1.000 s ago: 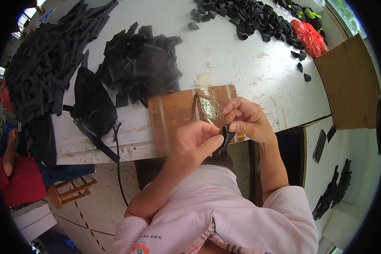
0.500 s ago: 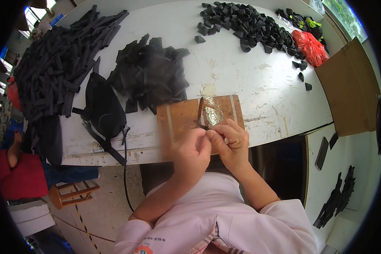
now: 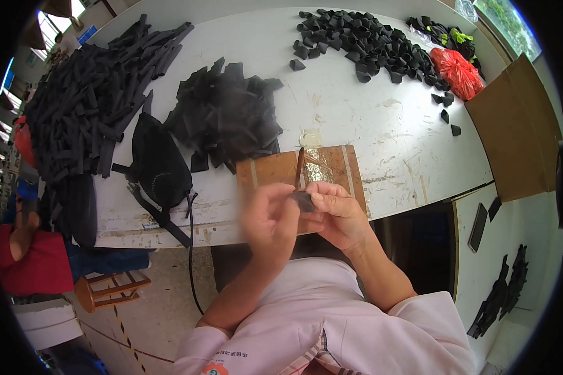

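Over the front of a brown wooden board (image 3: pixel 269 167), my right hand (image 3: pixel 341 211) pinches a small dark fabric piece (image 3: pixel 304 201) between thumb and fingers. My left hand (image 3: pixel 270 219), partly smeared by motion, has its thumb and curled fingers at the piece's left edge. Just beyond my fingers a thin dark upright blade-like strip (image 3: pixel 301 164) rises from the board, beside shiny clear tape (image 3: pixel 318 164). A pile of flat black fabric pieces (image 3: pixel 228 115) lies behind and left of the board. Many small folded black pieces (image 3: pixel 381 50) are heaped at the far right.
Long black strips (image 3: pixel 87 94) are piled far left, near a black pouch (image 3: pixel 159 162) with a strap and cord. A red plastic bag (image 3: pixel 456 72) and cardboard (image 3: pixel 516 128) stand right. A phone (image 3: pixel 477 226) lies on the side surface. A person in red (image 3: pixel 31 259) sits left by a wooden stool (image 3: pixel 109 289).
Both hands have come slightly nearer to me, off the upright strip. The fabric piece now shows broader between my fingers. The view has shifted slightly.
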Available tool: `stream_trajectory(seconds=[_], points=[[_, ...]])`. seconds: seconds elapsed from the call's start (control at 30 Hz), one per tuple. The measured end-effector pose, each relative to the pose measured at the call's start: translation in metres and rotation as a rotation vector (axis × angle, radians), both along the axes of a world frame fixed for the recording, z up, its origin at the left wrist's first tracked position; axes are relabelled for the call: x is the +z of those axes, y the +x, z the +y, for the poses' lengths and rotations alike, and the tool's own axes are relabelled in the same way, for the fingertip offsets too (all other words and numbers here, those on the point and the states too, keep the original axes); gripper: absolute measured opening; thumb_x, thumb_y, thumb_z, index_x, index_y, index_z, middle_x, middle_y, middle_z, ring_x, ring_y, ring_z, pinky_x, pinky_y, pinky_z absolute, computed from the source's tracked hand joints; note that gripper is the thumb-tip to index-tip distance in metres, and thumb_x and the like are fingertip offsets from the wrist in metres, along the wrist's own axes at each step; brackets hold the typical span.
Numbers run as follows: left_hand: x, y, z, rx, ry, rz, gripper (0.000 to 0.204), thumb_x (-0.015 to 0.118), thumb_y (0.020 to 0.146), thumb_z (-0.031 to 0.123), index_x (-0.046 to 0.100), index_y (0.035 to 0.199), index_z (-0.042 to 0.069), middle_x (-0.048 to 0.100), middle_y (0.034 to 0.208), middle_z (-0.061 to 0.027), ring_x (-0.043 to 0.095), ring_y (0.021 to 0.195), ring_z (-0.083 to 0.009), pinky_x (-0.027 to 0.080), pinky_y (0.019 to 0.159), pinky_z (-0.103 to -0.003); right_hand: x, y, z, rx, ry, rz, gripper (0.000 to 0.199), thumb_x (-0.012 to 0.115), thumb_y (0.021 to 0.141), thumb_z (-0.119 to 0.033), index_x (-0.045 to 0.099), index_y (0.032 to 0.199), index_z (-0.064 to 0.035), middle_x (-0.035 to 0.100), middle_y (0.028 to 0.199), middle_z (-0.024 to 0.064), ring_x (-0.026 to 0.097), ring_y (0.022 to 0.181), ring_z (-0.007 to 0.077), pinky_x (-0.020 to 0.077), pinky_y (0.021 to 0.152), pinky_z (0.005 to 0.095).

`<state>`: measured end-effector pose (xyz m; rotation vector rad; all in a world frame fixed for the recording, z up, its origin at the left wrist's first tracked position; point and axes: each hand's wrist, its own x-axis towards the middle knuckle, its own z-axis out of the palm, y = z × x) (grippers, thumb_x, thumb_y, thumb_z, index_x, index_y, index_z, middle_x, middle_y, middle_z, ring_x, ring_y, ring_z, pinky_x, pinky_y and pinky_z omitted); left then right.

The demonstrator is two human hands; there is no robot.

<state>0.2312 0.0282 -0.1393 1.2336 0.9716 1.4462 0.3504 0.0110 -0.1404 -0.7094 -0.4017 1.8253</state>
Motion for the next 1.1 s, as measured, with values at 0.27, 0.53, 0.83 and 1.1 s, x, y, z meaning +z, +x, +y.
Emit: stream_trajectory(seconds=[0.27,0.53,0.83,1.1], points=[[0.036,-0.015,0.041,-0.880,-0.717,-1.462,0.025,0.043,0.080,-0.001,0.052,0.103,-0.007,0.060,0.091,-0.0143,0.028,0.030,-0.0052,0.022,0.029,-0.017,0.072,0.011,0.042,0.020,0.293,-0.518,0.022,0.056,0.085,-0.026,0.054,0.078,-0.0054,0.044,0.065,-0.0039,0.035,0.055,0.0032,0.0281,0.046,0.0156],[0.005,-0.018,0.046,-0.526,-0.446,-0.767,0.027,0.052,0.082,0.000,0.051,0.109,-0.001,0.058,0.083,-0.0072,0.046,0.052,-0.0049,0.036,0.045,-0.016,0.019,0.016,0.062,0.082,0.331,-0.445,0.027,0.055,0.086,-0.028,0.053,0.072,-0.0049,0.042,0.058,-0.0042,0.036,0.050,0.0036,0.0305,0.043,0.0180],[0.032,-0.012,0.053,-0.257,0.367,0.250,0.021,0.063,0.076,0.001,0.060,0.096,-0.002,0.054,0.095,-0.0068,0.051,0.078,-0.0105,0.041,0.072,-0.020,0.015,0.014,0.058,-0.069,0.481,-0.719,0.030,0.052,0.088,-0.029,0.051,0.072,-0.0032,0.042,0.055,-0.0031,0.039,0.047,0.0041,0.0330,0.041,0.0193],[0.045,-0.016,0.059,-0.245,0.390,0.363,0.021,0.064,0.069,-0.002,0.063,0.089,0.003,0.057,0.079,-0.0059,0.054,0.072,-0.0145,0.043,0.064,-0.024,0.011,0.016,0.057,-0.021,0.476,-0.720,0.031,0.054,0.086,-0.032,0.053,0.076,-0.0030,0.041,0.055,-0.0045,0.040,0.050,0.0023,0.0322,0.042,0.0189]])
